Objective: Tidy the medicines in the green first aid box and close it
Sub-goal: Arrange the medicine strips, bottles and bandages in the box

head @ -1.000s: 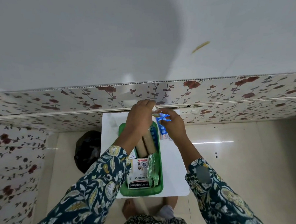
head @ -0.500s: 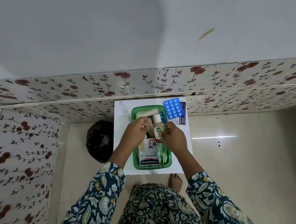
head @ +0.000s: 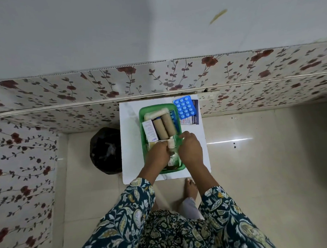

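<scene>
The sanitizer bottle (head: 172, 154) has dropped to the near end of the green first aid box (head: 158, 106). The left hand (head: 158, 154) grips its neck. The right hand (head: 191, 150) flanks it, its hold unclear. A blue blister pack (head: 183, 106) lies outside the box on the table, at its far right corner.

White table (head: 130, 144): green box (head: 142, 128), blister pack (head: 184, 107).

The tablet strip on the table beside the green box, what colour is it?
The tablet strip is blue with paler tablets; the head view shows it.
</scene>
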